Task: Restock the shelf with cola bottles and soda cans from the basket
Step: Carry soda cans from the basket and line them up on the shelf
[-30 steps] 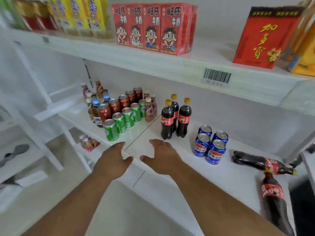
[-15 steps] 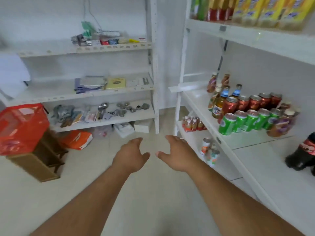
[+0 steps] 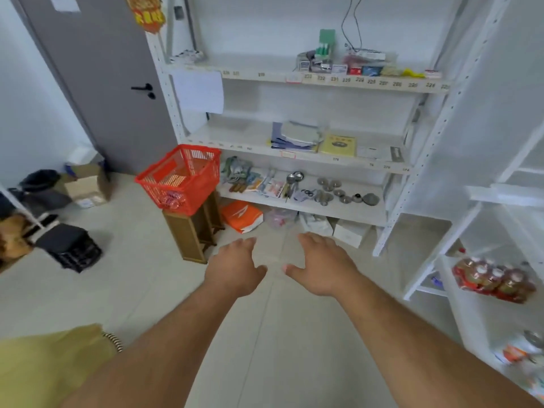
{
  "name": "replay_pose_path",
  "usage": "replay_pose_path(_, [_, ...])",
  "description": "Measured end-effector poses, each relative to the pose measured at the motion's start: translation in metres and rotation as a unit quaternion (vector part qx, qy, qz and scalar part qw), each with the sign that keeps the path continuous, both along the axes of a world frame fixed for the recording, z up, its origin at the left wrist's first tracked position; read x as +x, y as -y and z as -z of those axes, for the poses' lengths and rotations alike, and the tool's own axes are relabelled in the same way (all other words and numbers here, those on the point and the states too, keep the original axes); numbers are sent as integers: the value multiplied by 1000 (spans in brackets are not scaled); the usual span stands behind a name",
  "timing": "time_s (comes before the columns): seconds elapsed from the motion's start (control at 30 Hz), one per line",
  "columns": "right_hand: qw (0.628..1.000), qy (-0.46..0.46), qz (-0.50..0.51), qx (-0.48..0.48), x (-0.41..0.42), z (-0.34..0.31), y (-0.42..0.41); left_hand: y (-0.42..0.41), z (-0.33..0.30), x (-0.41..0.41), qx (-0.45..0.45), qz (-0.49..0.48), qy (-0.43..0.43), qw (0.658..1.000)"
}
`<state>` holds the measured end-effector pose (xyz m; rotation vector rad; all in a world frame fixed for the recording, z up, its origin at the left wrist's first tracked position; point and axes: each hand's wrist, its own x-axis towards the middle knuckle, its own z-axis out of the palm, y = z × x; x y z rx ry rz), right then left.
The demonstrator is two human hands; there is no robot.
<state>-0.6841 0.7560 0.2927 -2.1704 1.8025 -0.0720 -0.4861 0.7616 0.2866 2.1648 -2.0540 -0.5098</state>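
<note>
On stool [image 3: 192, 231], red basket [image 3: 179, 178], contents unclear

The basket [image 3: 179, 178] sits on a wooden stool [image 3: 195, 228], just left of the back shelving unit [image 3: 323, 160]. Both empty hands hover over the floor before them, the left hand [image 3: 234, 267] beside the right hand [image 3: 322, 265]. A bottle pack [image 3: 494, 279] lies on the right-hand shelf [image 3: 482, 313].

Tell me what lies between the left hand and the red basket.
Head view: only bare floor tiles and the wooden stool under the red basket separate it from the left hand.
</note>
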Motion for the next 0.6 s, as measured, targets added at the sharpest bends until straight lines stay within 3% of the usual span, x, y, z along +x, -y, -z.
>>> replay_pose_path(0.23, [994,-66,-81,7,59,16,72,48,19,51,34,-18,86,996])
replay_pose_path(0.6, [984,-77,-154,37,95,37,239,185,17,82,72,-82,98,989])
